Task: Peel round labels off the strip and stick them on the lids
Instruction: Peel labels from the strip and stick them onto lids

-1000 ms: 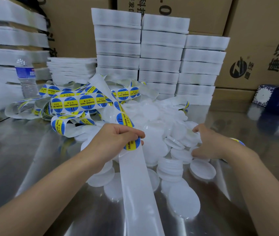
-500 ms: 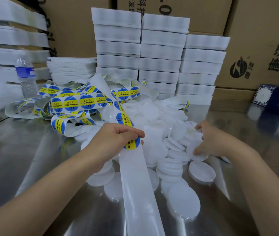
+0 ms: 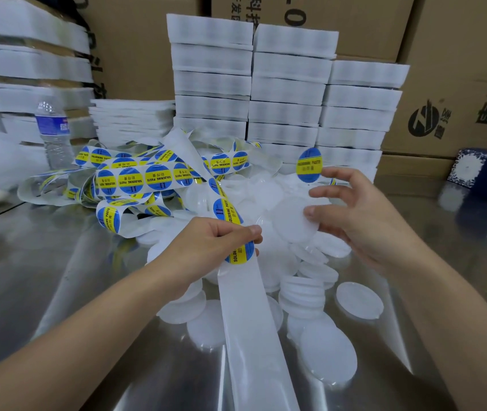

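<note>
My left hand point(image 3: 206, 247) pinches the label strip point(image 3: 248, 321) between thumb and fingers, just at a blue and yellow label point(image 3: 240, 253); the bare backing runs toward me over the metal table point(image 3: 58, 277). My right hand point(image 3: 363, 215) holds one white lid point(image 3: 294, 222) above the heap of lids point(image 3: 307, 295), with the thumb on its face. A peeled label point(image 3: 309, 165) sticks on my raised index fingertip.

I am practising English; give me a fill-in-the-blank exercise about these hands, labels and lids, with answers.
The left hand grips the strip, whose labels are blue and ____.
The right hand holds a round lid that is ____.
A peeled label sticks to the fingers of the ____ hand.
Answers: yellow; white; right.
</note>
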The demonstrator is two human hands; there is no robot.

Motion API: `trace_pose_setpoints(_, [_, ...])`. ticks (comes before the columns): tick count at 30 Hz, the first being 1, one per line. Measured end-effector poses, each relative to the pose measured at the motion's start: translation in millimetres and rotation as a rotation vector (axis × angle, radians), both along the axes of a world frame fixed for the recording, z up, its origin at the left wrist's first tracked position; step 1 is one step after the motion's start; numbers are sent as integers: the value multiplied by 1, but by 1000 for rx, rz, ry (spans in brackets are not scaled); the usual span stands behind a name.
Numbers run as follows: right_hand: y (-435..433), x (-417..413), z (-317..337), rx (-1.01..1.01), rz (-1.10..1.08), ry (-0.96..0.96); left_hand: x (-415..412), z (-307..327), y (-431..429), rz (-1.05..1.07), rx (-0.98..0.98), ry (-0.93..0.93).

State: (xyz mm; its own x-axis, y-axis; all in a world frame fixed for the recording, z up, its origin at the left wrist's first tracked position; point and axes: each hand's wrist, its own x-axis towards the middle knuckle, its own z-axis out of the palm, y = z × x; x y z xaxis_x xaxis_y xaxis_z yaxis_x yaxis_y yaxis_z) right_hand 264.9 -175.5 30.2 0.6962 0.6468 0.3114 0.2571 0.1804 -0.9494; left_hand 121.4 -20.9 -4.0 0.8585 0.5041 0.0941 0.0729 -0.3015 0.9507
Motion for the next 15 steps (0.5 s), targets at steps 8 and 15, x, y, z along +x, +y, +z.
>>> trace_pose_setpoints(8, [15,-18,-13,6,-41,-105,0,0,3,3,-25,-16])
trace_pose_setpoints(15, [16,-22,-13,51,-3,-76,3,-3,6,1,-83,-29])
